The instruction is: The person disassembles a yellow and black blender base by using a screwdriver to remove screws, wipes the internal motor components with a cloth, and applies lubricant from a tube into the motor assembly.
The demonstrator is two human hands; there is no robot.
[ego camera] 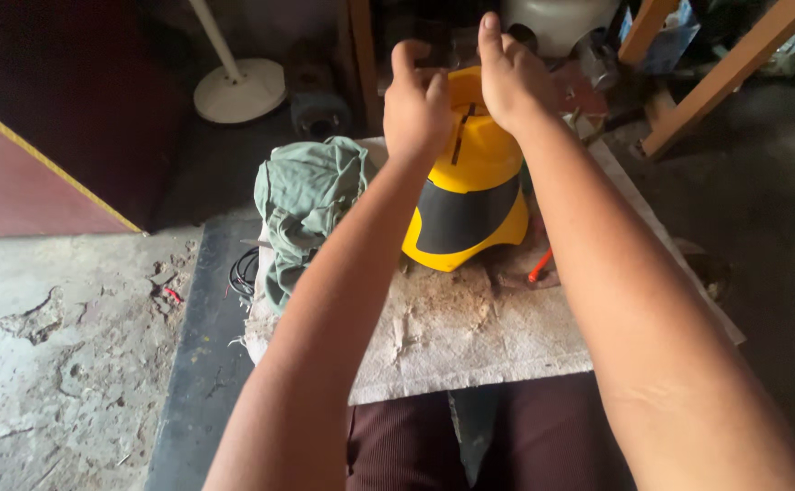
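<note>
- A dim workshop floor is seen, with a worn cloth-covered board (pixel 470 336) as work surface.
- A yellow and black appliance housing (pixel 470 195) stands on it, just below both hands.
- The left hand (pixel 416 105) is curled loosely against the housing's top.
- The right hand (pixel 507 77) is half open, touching the top edge.
- A crumpled green rag (pixel 306 205) lies beside the housing.

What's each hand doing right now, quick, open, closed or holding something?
Left hand: fingers curled, gripping the top of the yellow and black appliance housing.
Right hand: partly open, fingers pressed against the same housing's top.
</note>
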